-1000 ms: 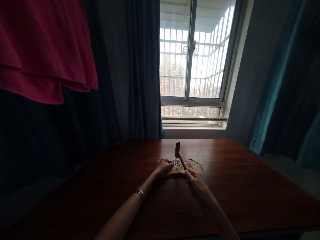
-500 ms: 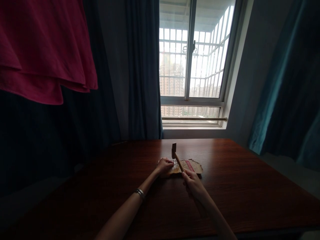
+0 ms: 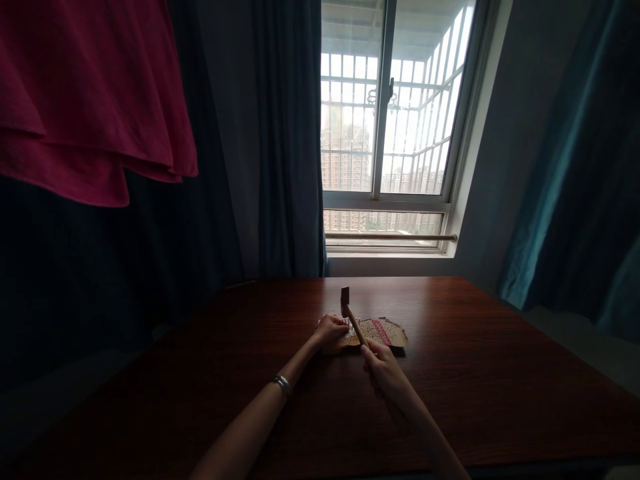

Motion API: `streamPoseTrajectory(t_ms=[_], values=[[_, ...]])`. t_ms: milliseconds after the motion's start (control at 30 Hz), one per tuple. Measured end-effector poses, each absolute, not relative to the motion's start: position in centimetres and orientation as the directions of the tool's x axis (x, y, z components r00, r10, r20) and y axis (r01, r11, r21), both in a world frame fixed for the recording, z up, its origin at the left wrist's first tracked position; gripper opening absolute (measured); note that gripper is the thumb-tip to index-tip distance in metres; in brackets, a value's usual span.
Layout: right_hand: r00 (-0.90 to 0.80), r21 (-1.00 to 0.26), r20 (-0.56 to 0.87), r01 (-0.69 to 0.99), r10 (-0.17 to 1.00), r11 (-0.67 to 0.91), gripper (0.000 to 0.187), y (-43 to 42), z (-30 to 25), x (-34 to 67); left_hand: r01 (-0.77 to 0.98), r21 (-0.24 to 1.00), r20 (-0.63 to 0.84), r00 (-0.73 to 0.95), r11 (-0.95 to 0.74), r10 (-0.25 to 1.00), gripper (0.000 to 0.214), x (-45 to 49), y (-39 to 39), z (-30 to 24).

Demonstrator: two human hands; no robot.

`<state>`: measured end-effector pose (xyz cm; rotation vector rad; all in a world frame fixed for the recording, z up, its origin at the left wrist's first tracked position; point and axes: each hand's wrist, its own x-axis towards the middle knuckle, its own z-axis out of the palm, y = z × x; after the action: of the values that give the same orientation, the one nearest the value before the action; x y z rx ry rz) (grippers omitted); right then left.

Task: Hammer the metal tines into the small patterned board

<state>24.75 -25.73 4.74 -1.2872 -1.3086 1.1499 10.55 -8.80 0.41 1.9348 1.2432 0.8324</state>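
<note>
My right hand (image 3: 385, 370) is wrapped round the wooden handle of a hammer (image 3: 357, 328), whose head is raised above and to the right of my other hand. On the table lies a flat, tan, uneven-edged board (image 3: 400, 335) covered with dark dots, with a pinkish-red band across it. My left hand (image 3: 331, 329) rests at the board's left end, its fingertips pinched together. Thin upright pins or nails (image 3: 358, 322) stand beside those fingertips. What the pinch holds is too small to make out. A silvery bracelet (image 3: 283, 384) circles my left wrist.
The dark reddish-brown table (image 3: 480, 373) reaches back to a wall below a barred window (image 3: 385, 133). Blue curtains (image 3: 290, 147) hang on both sides. Pink cloth (image 3: 100, 100) hangs at upper left.
The hammer has shifted slightly left, toward my left fingertips, and is still raised. My left hand keeps its place on the board. The whole view has moved a little.
</note>
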Motion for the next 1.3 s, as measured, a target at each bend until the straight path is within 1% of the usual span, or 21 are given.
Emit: streamPoseTrajectory(t_ms=[100,167,433,533,733,900,1033,1133,1300], values=[[-0.024,-0.991,0.006,0.133,1.0,0.009,0.043,-25.6,4.8,24.7,0.511,0.797,0.159,0.335,-0.321,0.929,0.03,10.5,-9.0,0.8],[-0.037,-0.994,0.006,0.113,0.999,0.01,0.043,-25.5,4.7,24.7,0.516,0.796,0.154,0.332,-0.316,0.931,0.03,10.5,-9.2,1.0],[-0.07,-0.995,0.005,0.099,0.998,0.012,0.041,-25.6,4.3,24.2,0.491,0.834,0.091,0.327,-0.252,0.941,0.026,10.6,-9.5,1.3],[-0.064,-0.996,0.026,0.084,0.998,0.032,0.039,-25.4,4.1,24.1,0.488,0.84,0.069,0.338,-0.238,0.939,0.027,10.5,-9.1,1.1],[-0.038,-0.991,0.007,0.132,0.999,0.012,0.04,-25.3,4.2,24.3,0.453,0.865,0.021,0.396,-0.215,0.918,0.034,10.5,-7.9,0.4],[-0.021,-0.989,0.007,0.148,1.0,0.01,0.042,-25.2,4.1,24.5,0.397,0.891,0.034,0.425,-0.22,0.904,0.037,10.5,-6.6,-1.0],[-0.012,-0.994,0.006,0.108,1.0,0.007,0.043,-25.0,3.6,24.6,0.378,0.889,0.072,0.443,-0.259,0.893,0.036,10.4,-5.9,-1.8],[-0.007,-0.995,0.028,0.101,1.0,0.029,0.042,-25.0,3.4,24.8,0.375,0.882,0.093,0.455,-0.286,0.885,0.037,10.4,-5.9,-1.9],[-0.002,-0.997,0.025,0.07,1.0,0.025,0.041,-25.5,3.5,25.2,0.407,0.876,0.076,0.415,-0.259,0.907,0.039,10.4,-6.7,-1.2]])
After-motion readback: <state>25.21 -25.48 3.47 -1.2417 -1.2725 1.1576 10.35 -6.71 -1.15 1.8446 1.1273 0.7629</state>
